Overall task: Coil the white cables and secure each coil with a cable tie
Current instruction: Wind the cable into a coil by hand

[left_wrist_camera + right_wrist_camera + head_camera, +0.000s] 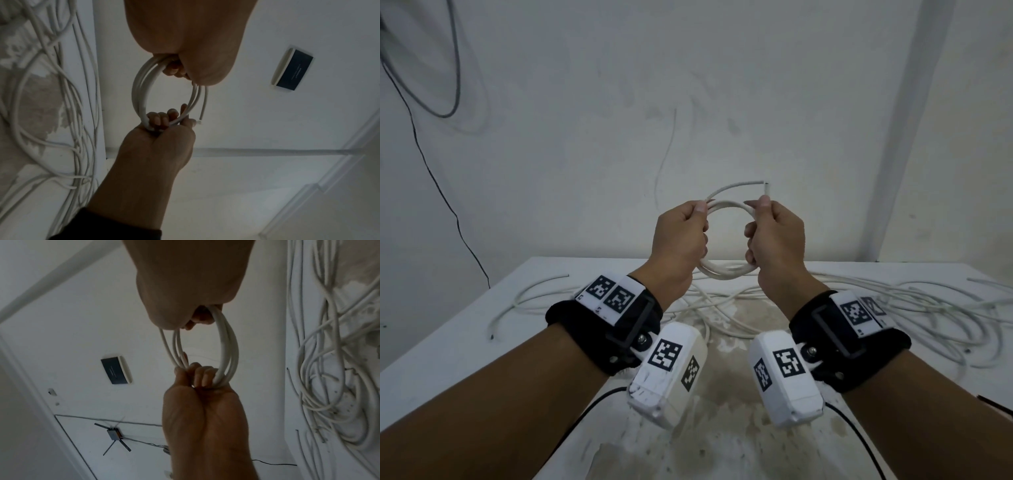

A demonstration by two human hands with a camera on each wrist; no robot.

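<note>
**Coil held in both hands above the table**

Nearest: black wrist straps carrying white camera housings with square black-and-white markers. Left hand has its fingers curled round the left side of the round coil of white cable; right hand grips the right side likewise. The coil is raised, clear of the table. One free cable end arcs over the top. Behind, loose white cables lie tangled on the white, worn tabletop. Farthest: pale wall.
</note>
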